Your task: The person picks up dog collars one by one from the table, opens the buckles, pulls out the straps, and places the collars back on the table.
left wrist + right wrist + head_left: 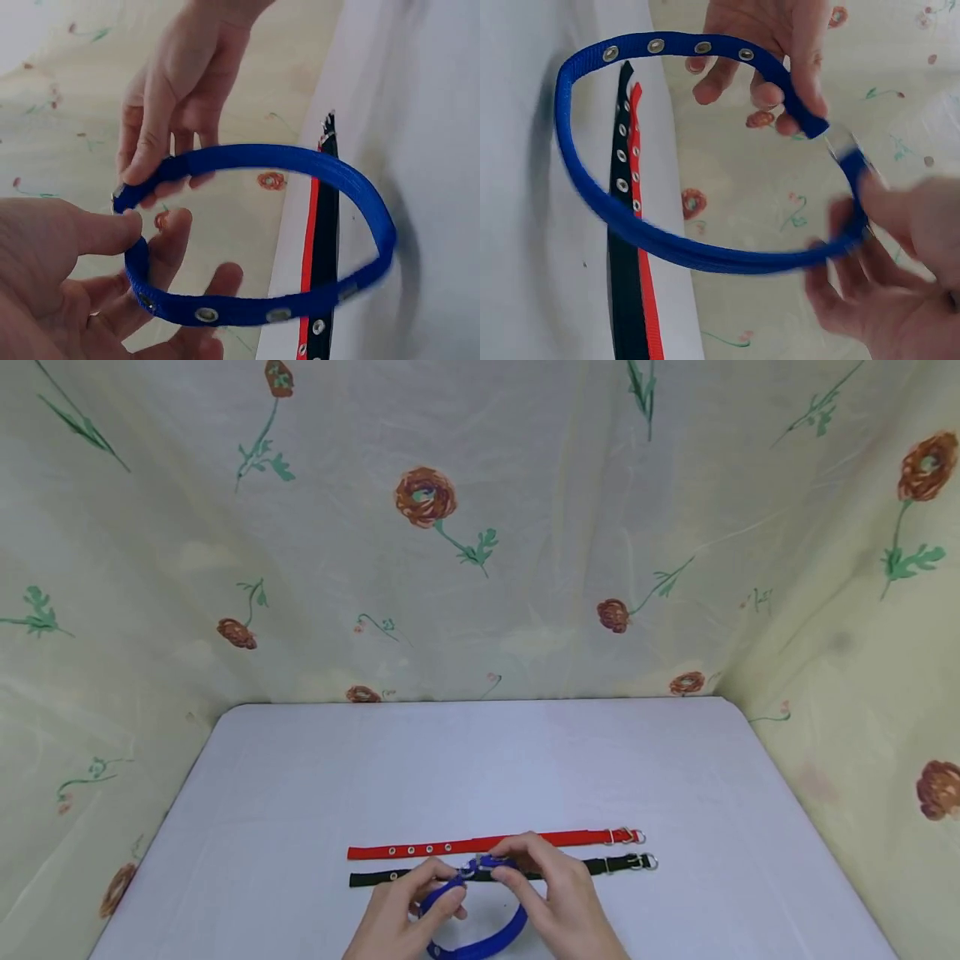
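Note:
A blue collar [480, 949] with metal eyelets is bent into a loop above the table. My left hand [408, 906] pinches its eyelet end between thumb and fingers. The buckle end, with a metal ring [843, 141], is held by my right hand [558, 893]. In the right wrist view the eyelet end [810, 124] lies right at the ring; whether it passes through, I cannot tell. Behind the hands, a black collar [367, 879] and a red collar [375, 852] lie flat side by side, partly hidden by the hands and the blue collar.
The white table [480, 760] has rounded far corners. Pale curtains [525, 527] printed with flowers hang behind it and along both sides. The buckles of the black and red collars point right.

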`<state>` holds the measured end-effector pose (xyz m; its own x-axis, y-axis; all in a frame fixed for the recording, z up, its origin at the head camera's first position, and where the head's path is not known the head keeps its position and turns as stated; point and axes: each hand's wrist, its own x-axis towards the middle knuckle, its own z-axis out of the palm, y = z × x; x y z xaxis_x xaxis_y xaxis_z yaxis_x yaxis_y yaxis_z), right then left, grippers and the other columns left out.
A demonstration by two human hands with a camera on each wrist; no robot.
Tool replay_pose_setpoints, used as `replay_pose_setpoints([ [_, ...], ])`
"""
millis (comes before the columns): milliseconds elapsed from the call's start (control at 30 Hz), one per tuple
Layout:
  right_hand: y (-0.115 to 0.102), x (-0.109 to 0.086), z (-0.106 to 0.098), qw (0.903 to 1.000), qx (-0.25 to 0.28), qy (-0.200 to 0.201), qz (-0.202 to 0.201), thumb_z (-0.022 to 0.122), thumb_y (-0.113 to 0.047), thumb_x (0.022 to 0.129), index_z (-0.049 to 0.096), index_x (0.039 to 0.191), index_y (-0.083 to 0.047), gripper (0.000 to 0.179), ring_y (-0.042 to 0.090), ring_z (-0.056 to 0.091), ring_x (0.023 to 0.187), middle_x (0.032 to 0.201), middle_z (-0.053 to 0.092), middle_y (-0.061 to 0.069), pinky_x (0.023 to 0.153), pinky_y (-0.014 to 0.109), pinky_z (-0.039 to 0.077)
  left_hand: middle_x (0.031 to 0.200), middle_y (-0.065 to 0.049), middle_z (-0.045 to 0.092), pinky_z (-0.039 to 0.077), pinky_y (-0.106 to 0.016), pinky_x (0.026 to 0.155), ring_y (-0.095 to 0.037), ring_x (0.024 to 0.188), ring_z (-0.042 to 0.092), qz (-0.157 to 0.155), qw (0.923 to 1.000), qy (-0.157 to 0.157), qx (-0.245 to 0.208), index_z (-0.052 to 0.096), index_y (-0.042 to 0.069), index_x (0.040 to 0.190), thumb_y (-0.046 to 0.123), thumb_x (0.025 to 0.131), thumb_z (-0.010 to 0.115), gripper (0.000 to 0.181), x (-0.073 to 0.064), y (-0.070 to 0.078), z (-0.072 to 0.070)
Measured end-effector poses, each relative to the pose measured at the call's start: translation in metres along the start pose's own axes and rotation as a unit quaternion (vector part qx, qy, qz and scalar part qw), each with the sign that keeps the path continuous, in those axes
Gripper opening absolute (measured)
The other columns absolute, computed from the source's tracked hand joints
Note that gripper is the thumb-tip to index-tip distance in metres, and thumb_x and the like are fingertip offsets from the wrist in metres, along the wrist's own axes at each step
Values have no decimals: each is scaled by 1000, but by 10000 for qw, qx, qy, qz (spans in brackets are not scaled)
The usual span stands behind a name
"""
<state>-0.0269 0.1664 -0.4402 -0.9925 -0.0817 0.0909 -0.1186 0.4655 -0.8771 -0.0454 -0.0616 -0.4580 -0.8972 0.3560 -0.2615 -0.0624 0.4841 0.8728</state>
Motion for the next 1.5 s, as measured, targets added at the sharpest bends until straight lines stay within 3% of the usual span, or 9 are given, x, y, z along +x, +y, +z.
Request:
replay_pose_setpoints([
  [167, 2, 4, -10, 9920, 306, 1175, 338, 76, -9, 100, 69, 118, -19, 22, 6, 77, 102, 111, 78, -7, 91, 17, 60, 90, 1, 83, 52, -34, 79, -17, 90, 72, -291, 9994, 104, -142, 70, 13, 113, 47, 110, 60, 35, -3, -4, -7],
  [233, 4, 5, -15, 9893, 308, 1372, 383, 76, -8, 99, 69, 119, -16, 23, 5, 77, 105, 113, 77, -5, 93, 18, 60, 91, -1, 84, 53, -32, 79, -17, 91, 74, -284, 9990, 121, -328, 69, 12, 113, 46, 110, 60, 35, -5, -6, -9],
  [433, 8, 4, -24, 9910, 378, 1191, 487, 77, -13, 100, 67, 122, -16, 24, 3, 75, 107, 118, 76, -2, 96, 15, 58, 97, -3, 85, 51, -24, 76, -11, 94, 72, -12, 9992, 202, -334, 67, 14, 115, 47, 107, 64, 34, -7, -8, -13],
  [600, 9, 4, -28, 9934, 401, 961, 489, 77, -9, 99, 66, 126, -16, 31, 6, 74, 105, 119, 74, 0, 96, 15, 58, 101, 1, 85, 52, -23, 77, -9, 97, 70, 40, 9992, 329, -224, 64, 15, 114, 48, 106, 66, 35, -9, -9, -17],
  [767, 13, 4, -36, 9965, 131, 669, 475, 77, -8, 99, 67, 136, -18, 39, 4, 69, 101, 120, 73, -1, 98, 22, 60, 101, 0, 86, 55, -36, 86, -12, 97, 74, -186, 9960, 833, -266, 60, 16, 112, 48, 101, 72, 36, -10, -8, -24],
  [933, 18, 3, -47, 9978, 94, 580, 306, 73, -12, 103, 68, 133, -11, 31, 2, 69, 100, 122, 73, 3, 93, 25, 62, 103, -5, 86, 59, -50, 97, -17, 104, 79, -467, 9885, 1204, -783, 57, 12, 113, 44, 99, 76, 39, -10, -10, -33],
  [1133, 20, 3, -59, 9956, 109, 630, 685, 73, -24, 104, 68, 125, -11, 24, 3, 72, 96, 113, 78, 3, 89, 20, 62, 112, -8, 85, 60, -26, 88, -20, 101, 81, -427, 9786, 1562, -1268, 55, 10, 115, 34, 106, 69, 29, -7, -15, -44],
  [1300, 24, 1, -68, 9960, 354, 725, 383, 66, -20, 109, 66, 118, -7, 16, 8, 74, 86, 94, 76, 4, 82, 17, 61, 121, -14, 82, 61, -26, 88, -21, 95, 84, -247, 9709, 1759, -1604, 52, 9, 116, 27, 112, 58, 20, -8, -16, -51],
  [1500, 25, 0, -82, 9896, 860, 1069, 435, 57, -26, 114, 61, 124, -8, 21, 11, 74, 92, 97, 76, 1, 87, 18, 60, 129, -15, 79, 61, -26, 90, -17, 93, 83, -259, 9609, 2010, -1888, 52, 14, 131, 31, 115, 54, 24, -8, -20, -62],
])
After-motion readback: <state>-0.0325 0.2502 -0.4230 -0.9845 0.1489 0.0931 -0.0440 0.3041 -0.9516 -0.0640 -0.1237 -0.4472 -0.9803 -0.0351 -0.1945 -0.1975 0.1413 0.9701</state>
